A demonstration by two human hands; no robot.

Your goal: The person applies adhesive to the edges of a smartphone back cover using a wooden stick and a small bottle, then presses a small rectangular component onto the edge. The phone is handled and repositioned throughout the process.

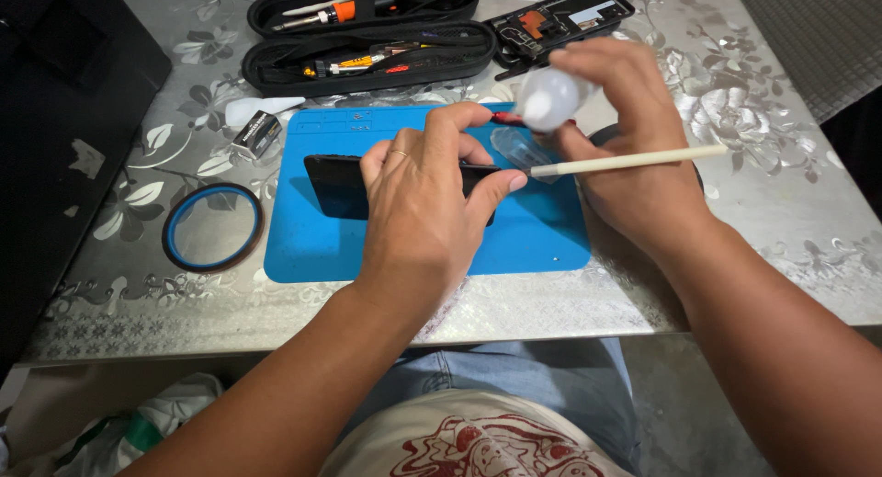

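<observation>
Both hands busy: left hand [418, 201] steadies phone [333, 185], right hand [634, 155] holds bottle [548, 98]

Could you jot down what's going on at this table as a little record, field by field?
Setting: silver flower-patterned table, seen from above
Work surface: blue mat
Left hand: presses down on a black phone lying on the mat
Right hand: holds a small white bottle tipped toward the phone, and a pale stick-handled tool
Behind the mat: open black tool case with tools; opened device showing its parts
Left of the mat: blue-rimmed round lens; small dark box
</observation>
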